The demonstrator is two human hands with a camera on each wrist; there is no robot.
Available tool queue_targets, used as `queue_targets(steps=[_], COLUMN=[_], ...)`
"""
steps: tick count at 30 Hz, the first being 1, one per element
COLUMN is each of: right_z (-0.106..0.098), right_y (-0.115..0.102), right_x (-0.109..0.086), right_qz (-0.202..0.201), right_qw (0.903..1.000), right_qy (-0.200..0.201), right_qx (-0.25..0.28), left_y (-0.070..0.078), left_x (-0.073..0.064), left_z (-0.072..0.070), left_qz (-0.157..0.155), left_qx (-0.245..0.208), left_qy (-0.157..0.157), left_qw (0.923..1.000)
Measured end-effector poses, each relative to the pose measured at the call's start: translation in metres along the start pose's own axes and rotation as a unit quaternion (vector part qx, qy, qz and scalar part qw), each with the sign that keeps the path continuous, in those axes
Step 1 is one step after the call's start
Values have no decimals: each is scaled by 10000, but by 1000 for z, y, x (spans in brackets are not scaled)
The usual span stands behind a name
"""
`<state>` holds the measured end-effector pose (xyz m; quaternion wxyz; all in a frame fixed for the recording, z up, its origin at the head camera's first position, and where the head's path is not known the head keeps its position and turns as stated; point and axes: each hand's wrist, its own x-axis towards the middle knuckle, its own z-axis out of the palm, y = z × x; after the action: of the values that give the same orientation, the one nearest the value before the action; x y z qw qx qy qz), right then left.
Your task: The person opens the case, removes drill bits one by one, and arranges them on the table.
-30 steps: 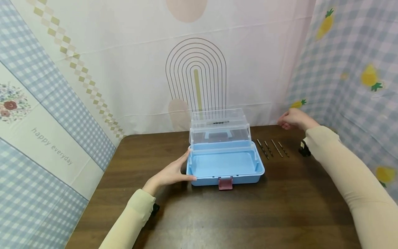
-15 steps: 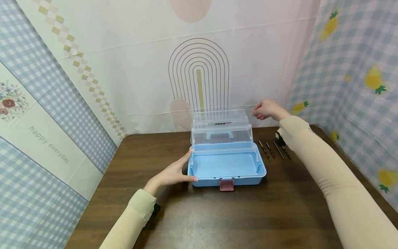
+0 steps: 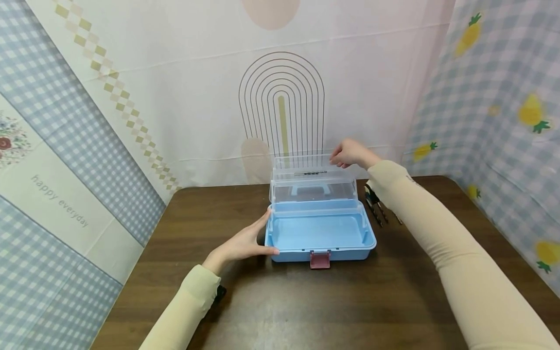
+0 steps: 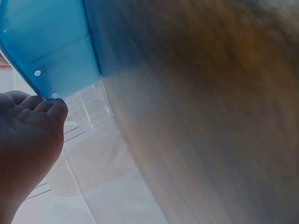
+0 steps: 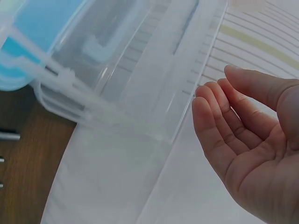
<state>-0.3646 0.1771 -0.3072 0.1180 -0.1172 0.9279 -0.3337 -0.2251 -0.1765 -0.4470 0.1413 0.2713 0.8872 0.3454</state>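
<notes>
A light blue toolbox [image 3: 341, 254] with raised clear trays [image 3: 312, 188] stands open on the table. My left hand [image 3: 242, 243] grips its left end, thumb at the front rim. In the left wrist view, curled fingertips meet the blue wall [image 4: 65, 56]. Dark drill bits [image 3: 311, 173] lie in the upper tray; their number is hard to tell. My right hand [image 3: 350, 153] hovers by that tray's right end. Its fingers are loosely bent, with nothing visible between them in the right wrist view. Several drill bits [image 3: 375, 214] lie right of the toolbox, partly hidden by my right forearm.
A mauve latch [image 3: 320, 260] hangs from the toolbox's front. The brown wooden table [image 3: 315, 301] meets a patterned cloth [image 3: 197, 116] at the back. Checked cloth [image 3: 494, 141] hangs on the right.
My right hand has moved left from beyond the loose drill bits to the upper tray. My left hand stays on the toolbox, and the view has shifted slightly.
</notes>
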Motion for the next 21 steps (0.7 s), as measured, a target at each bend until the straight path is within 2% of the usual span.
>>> queue_targets(steps=[13, 21], right_z=[23, 35], right_y=[-10, -9], right_x=[13, 19], right_qz=[-274, -515], right_qw=[9992, 9979], right_qy=[-273, -247], right_qx=[-84, -296], left_y=[-1, -2], left_x=[1, 1], left_z=[-2, -3], left_qz=[-46, -32], left_qx=[31, 12], left_qy=[-38, -81], left_qw=[10000, 10000])
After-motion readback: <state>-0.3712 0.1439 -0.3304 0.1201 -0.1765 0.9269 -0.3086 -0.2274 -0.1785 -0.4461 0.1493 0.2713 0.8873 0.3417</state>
